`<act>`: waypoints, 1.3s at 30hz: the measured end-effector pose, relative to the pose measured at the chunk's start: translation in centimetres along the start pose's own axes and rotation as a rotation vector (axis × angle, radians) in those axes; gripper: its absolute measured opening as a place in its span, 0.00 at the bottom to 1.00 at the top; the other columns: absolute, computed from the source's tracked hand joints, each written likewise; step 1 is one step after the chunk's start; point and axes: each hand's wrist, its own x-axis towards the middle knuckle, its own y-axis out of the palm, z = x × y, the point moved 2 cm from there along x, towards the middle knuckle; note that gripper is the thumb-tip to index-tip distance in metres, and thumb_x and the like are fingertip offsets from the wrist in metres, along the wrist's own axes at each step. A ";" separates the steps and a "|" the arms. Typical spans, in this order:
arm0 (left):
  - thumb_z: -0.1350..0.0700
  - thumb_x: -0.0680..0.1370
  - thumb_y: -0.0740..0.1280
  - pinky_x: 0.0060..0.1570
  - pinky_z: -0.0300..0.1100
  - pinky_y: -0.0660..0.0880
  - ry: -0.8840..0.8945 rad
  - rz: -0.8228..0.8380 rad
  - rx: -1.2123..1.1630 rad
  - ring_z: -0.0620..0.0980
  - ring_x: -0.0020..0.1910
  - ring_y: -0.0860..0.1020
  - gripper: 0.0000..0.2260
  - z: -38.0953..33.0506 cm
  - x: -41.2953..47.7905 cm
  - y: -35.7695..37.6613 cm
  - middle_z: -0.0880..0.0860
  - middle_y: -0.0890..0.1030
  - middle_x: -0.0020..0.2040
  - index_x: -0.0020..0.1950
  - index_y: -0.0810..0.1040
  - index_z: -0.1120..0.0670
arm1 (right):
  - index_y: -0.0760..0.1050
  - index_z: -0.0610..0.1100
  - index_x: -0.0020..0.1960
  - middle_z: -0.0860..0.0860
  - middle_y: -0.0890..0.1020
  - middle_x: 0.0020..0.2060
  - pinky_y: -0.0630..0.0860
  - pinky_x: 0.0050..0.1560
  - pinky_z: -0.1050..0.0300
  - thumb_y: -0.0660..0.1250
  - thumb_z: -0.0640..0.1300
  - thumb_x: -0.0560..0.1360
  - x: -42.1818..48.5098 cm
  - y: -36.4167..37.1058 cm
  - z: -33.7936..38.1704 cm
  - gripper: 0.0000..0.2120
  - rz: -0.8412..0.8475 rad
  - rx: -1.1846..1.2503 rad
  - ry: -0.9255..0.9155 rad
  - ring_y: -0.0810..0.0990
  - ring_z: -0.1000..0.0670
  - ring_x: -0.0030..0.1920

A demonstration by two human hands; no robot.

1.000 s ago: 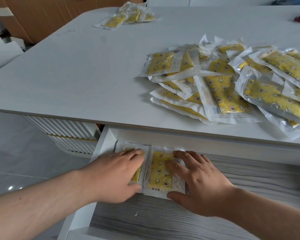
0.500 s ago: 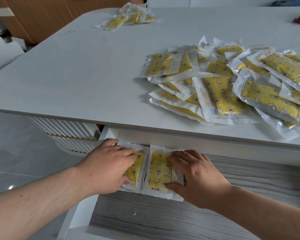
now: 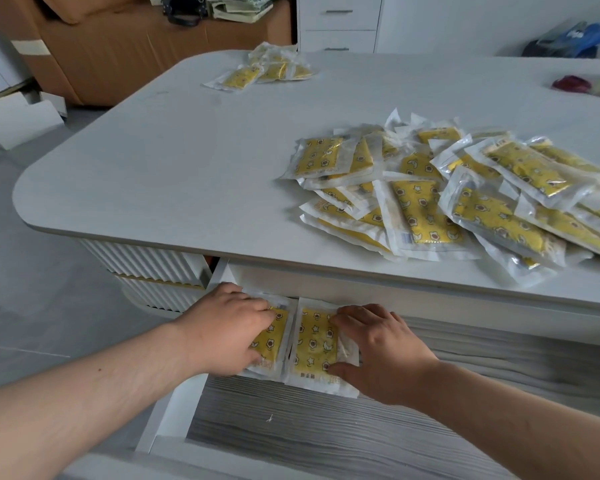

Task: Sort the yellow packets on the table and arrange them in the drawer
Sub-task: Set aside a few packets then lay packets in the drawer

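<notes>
**Two packets pushed to the drawer's back corner**

The counter [image 3: 187,174] carries a big heap of packets [image 3: 447,202] at 2 o'clock and a small batch [image 3: 267,69] at 12. In the open drawer [image 3: 291,431], two packets have slid back since a second ago; most sorting remains. The left hand [image 3: 226,327] lies flat on the left packet [image 3: 274,337], the right hand [image 3: 378,351] on the right packet [image 3: 314,341], fingers spread, pressing rather than gripping.
</notes>
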 end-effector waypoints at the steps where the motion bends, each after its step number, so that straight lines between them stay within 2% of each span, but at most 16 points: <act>1: 0.38 0.75 0.64 0.74 0.47 0.55 0.003 -0.001 0.006 0.48 0.69 0.70 0.28 0.0 -0.1 0.0 0.46 0.72 0.70 0.72 0.69 0.49 | 0.60 0.54 0.77 0.56 0.64 0.76 0.58 0.73 0.52 0.62 0.67 0.74 -0.1 -0.1 0.0 0.36 0.016 -0.010 0.003 0.61 0.50 0.75; 4: 0.37 0.75 0.64 0.74 0.47 0.54 0.006 -0.017 0.010 0.49 0.69 0.70 0.29 -0.2 -0.6 -0.4 0.47 0.73 0.70 0.73 0.68 0.49 | 0.56 0.56 0.78 0.56 0.60 0.77 0.57 0.75 0.52 0.62 0.67 0.74 -0.4 -0.6 0.3 0.37 0.059 0.007 0.016 0.57 0.49 0.76; 8: 0.35 0.76 0.62 0.75 0.44 0.42 -0.028 -0.048 -0.077 0.48 0.76 0.60 0.34 -0.3 -2.1 -2.1 0.47 0.62 0.78 0.78 0.59 0.48 | 0.54 0.58 0.78 0.57 0.56 0.79 0.57 0.76 0.51 0.63 0.65 0.75 -1.4 -2.2 0.8 0.36 0.077 0.041 0.003 0.53 0.51 0.78; 10: 0.36 0.77 0.62 0.72 0.40 0.41 -0.048 -0.059 -0.161 0.46 0.77 0.58 0.32 -0.3 -3.3 -3.3 0.44 0.60 0.78 0.78 0.59 0.45 | 0.55 0.58 0.78 0.57 0.58 0.78 0.58 0.75 0.53 0.63 0.64 0.76 -2.3 -3.6 1.3 0.35 0.061 0.058 -0.020 0.54 0.52 0.77; 15: 0.36 0.77 0.61 0.68 0.33 0.56 -0.096 -0.210 -0.327 0.37 0.72 0.62 0.26 -0.6 -7.3 -6.6 0.36 0.64 0.73 0.75 0.64 0.40 | 0.63 0.57 0.75 0.61 0.68 0.73 0.65 0.71 0.60 0.63 0.63 0.75 -6.1 -7.8 2.8 0.31 -0.068 0.186 -0.085 0.65 0.58 0.73; 18: 0.25 0.70 0.56 0.62 0.25 0.60 -0.112 -0.396 -0.467 0.32 0.67 0.67 0.33 -0.7 -9.5 -8.2 0.28 0.66 0.64 0.69 0.73 0.40 | 0.70 0.54 0.72 0.61 0.75 0.68 0.68 0.67 0.64 0.60 0.65 0.73 -8.1 -10.0 3.3 0.30 -0.140 0.270 -0.129 0.71 0.62 0.68; 20: 0.21 0.67 0.52 0.59 0.28 0.65 -0.095 -0.505 -0.588 0.29 0.61 0.71 0.37 -0.4 -9.8 -8.9 0.26 0.70 0.59 0.64 0.78 0.42 | 0.72 0.53 0.70 0.61 0.77 0.65 0.69 0.63 0.68 0.60 0.65 0.73 -8.3 -10.8 3.3 0.29 -0.181 0.291 -0.134 0.73 0.64 0.63; 23: 0.23 0.69 0.54 0.55 0.33 0.71 -0.079 -0.590 -0.677 0.28 0.57 0.73 0.34 0.3 -8.4 -9.9 0.29 0.74 0.57 0.62 0.79 0.44 | 0.73 0.53 0.69 0.61 0.78 0.63 0.64 0.56 0.77 0.62 0.63 0.75 -6.7 -11.5 3.2 0.26 -0.161 0.316 -0.153 0.71 0.69 0.56; 27: 0.24 0.70 0.54 0.57 0.25 0.66 -0.065 -0.523 -0.673 0.27 0.60 0.70 0.33 0.7 -6.6 -10.6 0.29 0.74 0.57 0.63 0.79 0.44 | 0.72 0.54 0.70 0.62 0.77 0.64 0.63 0.55 0.79 0.66 0.60 0.75 -4.2 -12.7 3.8 0.24 -0.102 0.342 -0.185 0.72 0.68 0.58; 31: 0.21 0.68 0.50 0.55 0.23 0.64 -0.115 -0.440 -0.721 0.24 0.61 0.66 0.36 1.3 -6.9 -11.7 0.25 0.70 0.57 0.63 0.77 0.41 | 0.72 0.55 0.69 0.62 0.77 0.63 0.64 0.54 0.79 0.66 0.60 0.75 -3.1 -15.1 5.0 0.24 -0.066 0.395 -0.168 0.68 0.71 0.55; 33: 0.19 0.65 0.49 0.52 0.20 0.64 -0.147 -0.403 -0.761 0.20 0.60 0.63 0.37 1.7 -7.2 -13.4 0.24 0.68 0.57 0.63 0.74 0.38 | 0.72 0.55 0.70 0.62 0.77 0.64 0.65 0.56 0.76 0.66 0.60 0.76 -3.0 -16.8 5.6 0.24 -0.041 0.405 -0.142 0.71 0.68 0.57; 35: 0.18 0.63 0.47 0.53 0.20 0.63 -0.171 -0.355 -0.811 0.19 0.60 0.62 0.37 2.0 -7.8 -15.6 0.24 0.67 0.57 0.63 0.72 0.36 | 0.71 0.54 0.71 0.60 0.76 0.65 0.66 0.59 0.74 0.65 0.60 0.76 -3.3 -19.1 6.2 0.25 -0.026 0.406 -0.101 0.73 0.63 0.62; 39: 0.17 0.62 0.48 0.53 0.21 0.64 -0.237 -0.298 -0.950 0.23 0.60 0.66 0.32 2.6 -10.3 -21.3 0.23 0.68 0.60 0.58 0.69 0.30 | 0.70 0.55 0.71 0.59 0.77 0.65 0.61 0.51 0.81 0.66 0.59 0.76 -4.4 -25.5 7.8 0.25 -0.018 0.414 -0.004 0.74 0.62 0.60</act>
